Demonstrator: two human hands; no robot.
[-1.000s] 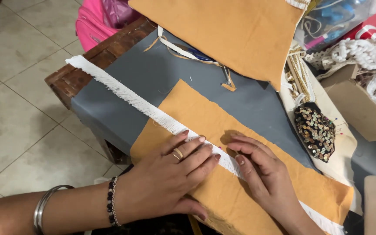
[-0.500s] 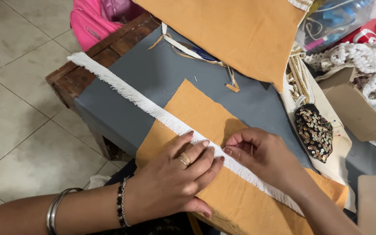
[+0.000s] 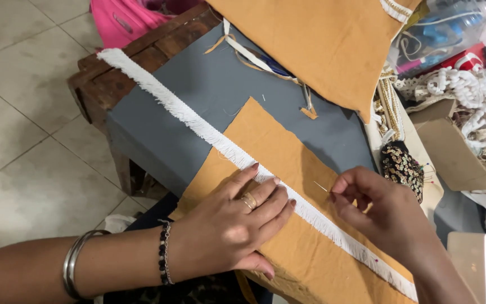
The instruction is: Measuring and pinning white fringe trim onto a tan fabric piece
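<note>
Right hand (image 3: 383, 217): thumb and forefinger are pinching shut on a thin pin (image 3: 321, 186), its free end pointing left and up above the cloth. The other fingers are curling loosely under. The hand is hovering just above the mustard fabric piece (image 3: 288, 157), right of the trim; whether the pin tip is touching the cloth cannot be told.

Left hand (image 3: 234, 222): fingers are lying flat and spread, gripping nothing, pressing down on the white fringe trim (image 3: 198, 126) and the mustard piece beneath it. Fingertips are resting across the trim's edge. A ring is showing on one finger; a beaded bracelet (image 3: 165, 260) and metal bangles (image 3: 77, 270) are sitting on the wrist and forearm.

The trim is running as a diagonal band from the upper left, across the grey board (image 3: 198, 79), then over the mustard piece down to the lower right. A red-headed pin is showing in the trim near its lower-right end.

The board is lying on a wooden stool (image 3: 99, 84) over tiled floor (image 3: 23, 112). A larger mustard cloth (image 3: 316, 39) is lying at the top, overlapping the board. A dark sequinned pincushion (image 3: 401, 166) is sitting just right of the board, with a cardboard box (image 3: 451, 155) and a heap of white lace (image 3: 468, 95) beyond. Pink fabric (image 3: 125, 22) is lying behind the stool.
</note>
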